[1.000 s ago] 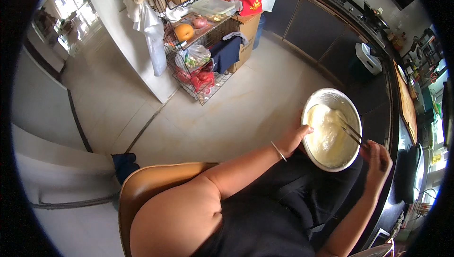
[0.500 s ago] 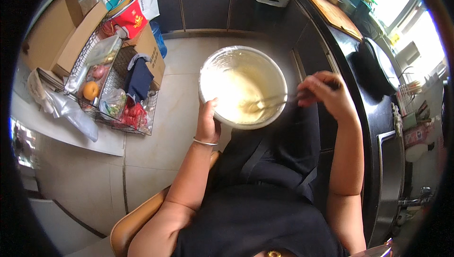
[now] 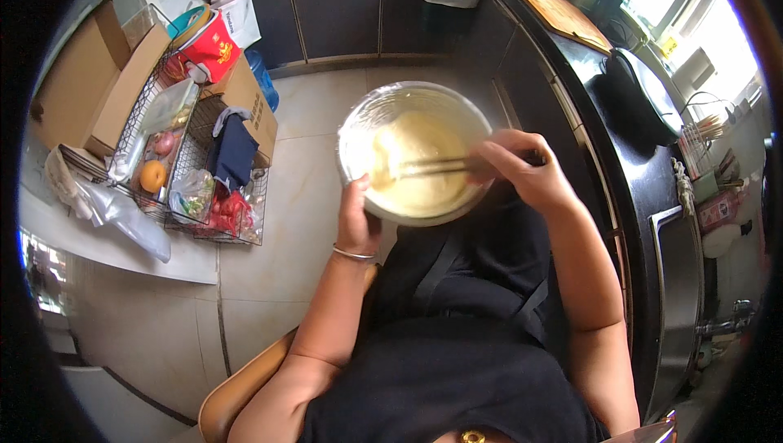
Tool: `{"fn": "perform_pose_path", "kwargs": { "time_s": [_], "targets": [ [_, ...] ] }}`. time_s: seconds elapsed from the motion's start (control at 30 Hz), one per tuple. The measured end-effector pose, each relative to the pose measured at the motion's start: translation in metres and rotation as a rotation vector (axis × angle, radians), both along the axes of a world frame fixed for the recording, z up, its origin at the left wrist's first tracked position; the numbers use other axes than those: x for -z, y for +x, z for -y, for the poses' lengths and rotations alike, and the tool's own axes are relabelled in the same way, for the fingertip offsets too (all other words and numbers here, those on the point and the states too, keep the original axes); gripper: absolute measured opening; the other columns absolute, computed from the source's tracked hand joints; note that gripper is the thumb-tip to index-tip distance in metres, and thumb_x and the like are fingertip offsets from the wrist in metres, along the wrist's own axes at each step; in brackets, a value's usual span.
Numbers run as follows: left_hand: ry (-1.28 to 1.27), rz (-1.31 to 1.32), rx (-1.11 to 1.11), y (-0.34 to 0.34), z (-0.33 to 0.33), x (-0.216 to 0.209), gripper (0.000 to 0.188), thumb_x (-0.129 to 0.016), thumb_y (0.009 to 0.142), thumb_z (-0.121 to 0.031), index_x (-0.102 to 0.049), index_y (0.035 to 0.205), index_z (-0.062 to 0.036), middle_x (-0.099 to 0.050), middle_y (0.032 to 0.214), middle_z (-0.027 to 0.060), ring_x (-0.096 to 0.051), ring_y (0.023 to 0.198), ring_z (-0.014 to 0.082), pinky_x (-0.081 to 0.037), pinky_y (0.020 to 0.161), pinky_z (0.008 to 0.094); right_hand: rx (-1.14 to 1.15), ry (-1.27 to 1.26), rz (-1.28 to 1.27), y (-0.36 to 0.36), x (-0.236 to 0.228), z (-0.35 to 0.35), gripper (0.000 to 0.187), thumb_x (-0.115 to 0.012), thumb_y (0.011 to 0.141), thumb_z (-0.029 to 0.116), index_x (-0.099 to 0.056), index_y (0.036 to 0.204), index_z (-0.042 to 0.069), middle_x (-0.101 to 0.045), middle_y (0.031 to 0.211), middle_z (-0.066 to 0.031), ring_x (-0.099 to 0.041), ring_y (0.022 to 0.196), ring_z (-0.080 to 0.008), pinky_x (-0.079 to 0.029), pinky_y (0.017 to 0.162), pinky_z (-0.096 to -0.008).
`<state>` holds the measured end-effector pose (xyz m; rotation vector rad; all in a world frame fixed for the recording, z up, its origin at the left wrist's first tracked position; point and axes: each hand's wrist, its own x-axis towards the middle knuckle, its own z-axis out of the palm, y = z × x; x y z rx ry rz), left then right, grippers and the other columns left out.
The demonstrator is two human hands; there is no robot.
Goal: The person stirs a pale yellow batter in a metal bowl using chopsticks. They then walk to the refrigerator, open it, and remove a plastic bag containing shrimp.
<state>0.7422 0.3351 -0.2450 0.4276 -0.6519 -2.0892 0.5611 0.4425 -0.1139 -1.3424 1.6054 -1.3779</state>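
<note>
My left hand [image 3: 358,219] grips the near left side of a large metal mixing bowl [image 3: 462,120], thumb over the rim. The bowl is above my lap, its mouth facing up toward me. Pale yellow batter [image 3: 418,137] covers its bottom, with smears up the inner wall. In my right hand [image 3: 524,170], closed at the bowl's right rim, is a pair of dark chopsticks [image 3: 432,167]. They reach leftward across the bowl, tips in the batter and blurred by motion.
Wire baskets [image 3: 194,125] with produce and bags stand left beside cardboard boxes [image 3: 259,121]. On the right runs a black counter [image 3: 589,84] with a wooden board [image 3: 555,11], a black appliance [image 3: 644,96] and a sink [image 3: 681,280]. A chair [image 3: 236,382] is under me.
My right hand has moved left to the bowl's rim, and the chopsticks now reach farther left across the batter. My left hand keeps its hold on the bowl.
</note>
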Motion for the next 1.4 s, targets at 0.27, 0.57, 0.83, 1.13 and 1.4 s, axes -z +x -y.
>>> {"fn": "perform_pose_path", "kwargs": {
  "time_s": [0.27, 0.57, 0.83, 1.13, 1.4],
  "targets": [
    [-0.068, 0.082, -0.047, -0.004, -0.002, 0.005, 0.048, -0.045, 0.084, -0.025, -0.039, 0.121, 0.0051, -0.049, 0.116, 0.0149, -0.047, 0.108, 0.0239, -0.035, 0.094, 0.0347, 0.125, -0.003, 0.033, -0.004, 0.005, -0.001, 0.019, -0.057, 0.084, 0.015, -0.061, 0.089, -0.003, -0.064, 0.081, -0.0114, -0.063, 0.074, -0.0179, -0.053, 0.066, -0.0278],
    [-0.065, 0.069, -0.016, -0.006, -0.007, 0.011, 0.046, -0.045, 0.083, -0.024, -0.04, 0.119, 0.0048, -0.049, 0.115, 0.014, -0.047, 0.106, 0.0231, -0.035, 0.093, 0.0341, 0.081, -0.002, 0.07, -0.005, 0.008, -0.005, 0.022, -0.056, 0.085, 0.016, -0.06, 0.09, -0.005, -0.063, 0.079, -0.0123, -0.063, 0.07, -0.0181, -0.054, 0.064, -0.0282],
    [-0.118, 0.11, -0.049, -0.002, -0.003, 0.005, 0.044, -0.044, 0.084, -0.023, -0.041, 0.118, 0.0046, -0.049, 0.116, 0.0137, -0.047, 0.106, 0.0223, -0.036, 0.092, 0.0332, 0.202, -0.17, -0.1, -0.014, 0.005, -0.001, 0.019, -0.056, 0.085, 0.015, -0.062, 0.088, -0.002, -0.063, 0.077, -0.011, -0.062, 0.069, -0.0159, -0.053, 0.064, -0.0261],
    [-0.073, 0.111, -0.017, -0.003, -0.007, 0.002, 0.046, -0.043, 0.084, -0.026, -0.041, 0.118, 0.005, -0.05, 0.115, 0.0145, -0.05, 0.104, 0.0241, -0.037, 0.091, 0.0344, 0.23, -0.157, -0.082, -0.017, 0.0, -0.003, 0.017, -0.056, 0.085, 0.015, -0.057, 0.081, -0.002, -0.062, 0.073, -0.0098, -0.062, 0.064, -0.0157, -0.054, 0.063, -0.0278],
    [-0.137, 0.1, -0.077, -0.003, 0.0, 0.007, 0.048, -0.045, 0.084, -0.027, -0.04, 0.119, 0.0056, -0.049, 0.117, 0.0154, -0.047, 0.107, 0.0246, -0.035, 0.093, 0.0355, 0.25, -0.065, 0.058, -0.025, -0.001, -0.004, 0.014, -0.057, 0.084, 0.011, -0.057, 0.078, -0.001, -0.062, 0.072, -0.0094, -0.063, 0.065, -0.0161, -0.054, 0.058, -0.0262]
  ]
}}
